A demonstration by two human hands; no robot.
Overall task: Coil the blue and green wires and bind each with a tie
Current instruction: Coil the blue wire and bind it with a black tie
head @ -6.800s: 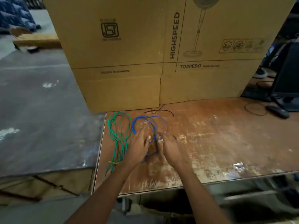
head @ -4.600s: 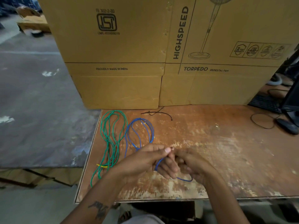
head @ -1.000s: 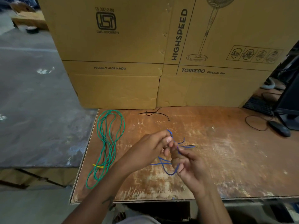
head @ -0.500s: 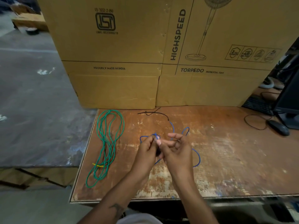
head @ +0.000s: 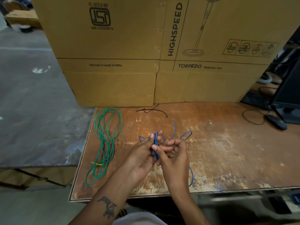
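Observation:
Both hands hold the blue wire (head: pixel 173 129) above the middle of the wooden table (head: pixel 227 151). My left hand (head: pixel 142 153) grips a bunch of its strands upright between thumb and fingers. My right hand (head: pixel 173 155) pinches the same bunch from the right. Loose blue loops stick out behind the hands, and one end trails down to the table's front edge. The green wire (head: pixel 105 140) lies in a long loose coil at the table's left edge, with a yellow tie (head: pixel 97 163) round its lower part. A black tie (head: pixel 152 110) lies near the boxes.
Large cardboard boxes (head: pixel 146 51) stand along the back of the table. A black mouse (head: pixel 276 122) with its cord, a keyboard (head: pixel 256 99) and a monitor (head: pixel 290 91) sit at the far right. The table's left edge drops to a grey floor (head: pixel 32 111).
The hands have gathered the blue wire from a flat coil on the table into a bunch held upright between them. The green wire and the black tie have not moved.

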